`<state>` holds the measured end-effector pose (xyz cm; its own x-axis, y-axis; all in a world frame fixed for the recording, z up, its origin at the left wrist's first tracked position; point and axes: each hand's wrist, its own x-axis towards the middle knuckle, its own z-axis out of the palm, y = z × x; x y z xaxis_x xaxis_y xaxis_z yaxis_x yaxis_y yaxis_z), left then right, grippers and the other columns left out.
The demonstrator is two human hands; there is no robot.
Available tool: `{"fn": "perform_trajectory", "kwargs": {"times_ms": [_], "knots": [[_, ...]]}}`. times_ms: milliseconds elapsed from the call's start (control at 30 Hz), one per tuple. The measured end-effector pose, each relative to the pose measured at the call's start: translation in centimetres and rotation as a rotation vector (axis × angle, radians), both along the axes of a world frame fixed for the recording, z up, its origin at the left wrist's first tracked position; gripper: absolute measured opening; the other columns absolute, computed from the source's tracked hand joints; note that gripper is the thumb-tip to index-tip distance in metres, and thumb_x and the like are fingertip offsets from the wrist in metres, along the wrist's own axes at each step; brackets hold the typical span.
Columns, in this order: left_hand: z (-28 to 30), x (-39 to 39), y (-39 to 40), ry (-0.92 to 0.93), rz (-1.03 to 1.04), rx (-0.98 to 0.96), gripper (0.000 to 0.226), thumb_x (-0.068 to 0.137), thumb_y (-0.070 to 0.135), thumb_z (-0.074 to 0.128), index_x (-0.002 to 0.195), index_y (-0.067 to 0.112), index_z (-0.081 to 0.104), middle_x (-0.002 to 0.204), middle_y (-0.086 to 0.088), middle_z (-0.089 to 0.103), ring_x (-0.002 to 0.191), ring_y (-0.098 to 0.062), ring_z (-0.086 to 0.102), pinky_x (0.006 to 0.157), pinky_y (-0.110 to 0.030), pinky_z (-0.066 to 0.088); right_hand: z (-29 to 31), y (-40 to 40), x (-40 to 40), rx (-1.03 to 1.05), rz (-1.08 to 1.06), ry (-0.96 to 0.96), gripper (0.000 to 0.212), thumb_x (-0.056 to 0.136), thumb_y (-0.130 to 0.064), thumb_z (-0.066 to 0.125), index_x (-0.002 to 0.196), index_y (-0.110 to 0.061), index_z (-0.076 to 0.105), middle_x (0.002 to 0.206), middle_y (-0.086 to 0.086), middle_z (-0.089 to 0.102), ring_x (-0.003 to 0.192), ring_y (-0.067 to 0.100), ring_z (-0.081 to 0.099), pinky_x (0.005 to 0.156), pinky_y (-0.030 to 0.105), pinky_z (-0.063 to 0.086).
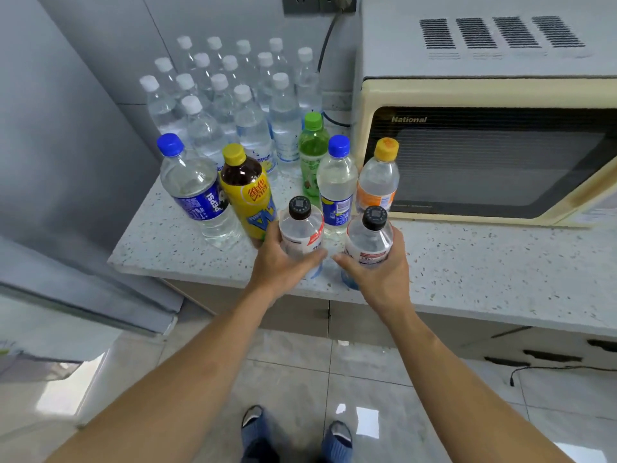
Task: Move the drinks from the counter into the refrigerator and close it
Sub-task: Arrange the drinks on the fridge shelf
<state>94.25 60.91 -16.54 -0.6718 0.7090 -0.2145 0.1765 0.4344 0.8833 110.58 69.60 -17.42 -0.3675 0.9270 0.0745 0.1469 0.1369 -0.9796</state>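
The left hand (278,262) grips a clear bottle with a black cap (300,228), fingers and thumb curled round its lower body. The right hand (374,267) grips a second black-capped bottle (369,237) the same way. Both bottles stand upright at the near edge of the speckled tabletop (467,262), close beside each other, the thumbs nearly meeting between them.

Just behind the hands stand the other drinks: a blue-capped Pepsi bottle (197,188) at the left, a yellow-labelled dark drink (248,192) touching the left hand's fingers, a green bottle (312,152), a clear blue-capped bottle (337,185) and an orange-capped bottle (379,177). Farther back, against the wall, is a cluster of white-capped water bottles (233,95).

A cream microwave (500,155) sits on the tabletop to the right. The grey refrigerator (66,162) stands at the left, touching the tabletop's end.
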Motion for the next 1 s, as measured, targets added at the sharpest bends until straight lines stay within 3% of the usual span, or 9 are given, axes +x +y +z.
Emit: {"fn": "perform_trajectory", "kwargs": {"times_ms": [100,267,400,467,567,700,800,900,1000], "knots": [[0.7,0.6,-0.1,0.034,0.043,-0.007,0.071,0.054,0.054,0.086,0.103,0.071,0.037,0.106,0.032,0.060,0.091,0.020,0.055,0.070,-0.006,0.040,-0.4,0.5,-0.3,-0.020,-0.024,-0.036,0.077,0.063,-0.030,0.093,0.121,-0.041,0.043,0.108,-0.028,0.059,0.101,-0.009,0.060,0.086,0.022,0.052],[-0.1,0.9,-3.7,-0.105,0.142,0.105,0.060,0.055,0.046,0.083,0.111,0.040,0.063,0.101,0.016,0.074,0.095,-0.005,0.070,0.083,-0.032,0.057,-0.6,-0.1,-0.3,-0.029,-0.042,-0.013,0.074,0.067,-0.024,0.091,0.119,-0.043,0.042,0.111,-0.026,0.058,0.099,-0.010,0.061,0.083,0.019,0.051],[-0.7,1.3,-9.7,-0.255,0.160,0.179,0.036,0.063,0.044,0.080,0.097,0.037,0.072,0.095,0.012,0.077,0.088,-0.004,0.073,0.066,-0.017,0.055,0.1,-2.2,-1.0,-0.040,0.010,0.005,0.067,0.070,-0.017,0.089,0.111,-0.049,0.046,0.098,-0.033,0.064,0.090,-0.009,0.064,0.070,0.007,0.049],[-1.1,1.7,-13.2,-0.321,0.248,0.172,0.044,0.059,0.051,0.079,0.099,0.036,0.071,0.095,0.013,0.077,0.088,-0.005,0.073,0.066,-0.016,0.054,0.3,-4.4,-1.6,-0.085,0.082,0.019,0.062,0.072,-0.015,0.088,0.118,-0.037,0.052,0.098,-0.023,0.068,0.085,-0.006,0.066,0.068,0.007,0.049],[-1.6,2.1,-18.5,-0.460,0.432,0.252,0.064,0.054,0.049,0.080,0.108,0.016,0.070,0.099,-0.003,0.077,0.094,-0.024,0.073,0.073,-0.034,0.057,0.2,-8.9,-2.5,-0.217,0.229,0.037,0.053,0.075,-0.014,0.085,0.121,-0.016,0.058,0.097,-0.005,0.073,0.084,0.006,0.070,0.069,0.014,0.053],[-1.1,2.6,-26.7,-0.607,0.595,0.426,0.072,0.066,0.046,0.078,0.121,0.003,0.060,0.103,-0.019,0.068,0.093,-0.035,0.066,0.088,-0.052,0.053,-0.6,-16.5,-3.8,-0.377,0.356,0.019,0.034,0.076,-0.016,0.085,0.106,-0.015,0.068,0.089,-0.001,0.077,0.080,0.013,0.073,0.068,0.023,0.057],[-0.6,2.9,-33.3,-0.654,0.717,0.527,0.058,0.082,0.045,0.071,0.124,0.007,0.058,0.104,-0.021,0.065,0.090,-0.034,0.066,0.083,-0.047,0.056,-1.0,-22.9,-4.9,-0.413,0.472,-0.022,0.033,0.076,-0.016,0.085,0.104,-0.014,0.067,0.088,0.000,0.077,0.079,0.014,0.073,0.067,0.025,0.058],[-0.2,3.6,-40.6,-0.671,0.838,0.534,0.071,0.078,0.054,0.067,0.129,0.007,0.057,0.105,-0.020,0.068,0.091,-0.031,0.069,0.074,-0.041,0.057,-0.8,-30.0,-5.7,-0.390,0.587,-0.071,0.036,0.072,-0.018,0.086,0.102,-0.019,0.066,0.084,-0.004,0.076,0.073,0.009,0.073,0.060,0.018,0.054],[-0.3,4.6,-47.9,-0.681,0.914,0.569,0.075,0.076,0.056,0.069,0.133,0.009,0.056,0.104,-0.016,0.070,0.089,-0.028,0.070,0.069,-0.039,0.057,-0.5,-37.0,-6.4,-0.362,0.696,-0.124,0.043,0.062,-0.031,0.085,0.099,-0.021,0.066,0.084,-0.003,0.076,0.074,0.011,0.073,0.064,0.024,0.057]]}}
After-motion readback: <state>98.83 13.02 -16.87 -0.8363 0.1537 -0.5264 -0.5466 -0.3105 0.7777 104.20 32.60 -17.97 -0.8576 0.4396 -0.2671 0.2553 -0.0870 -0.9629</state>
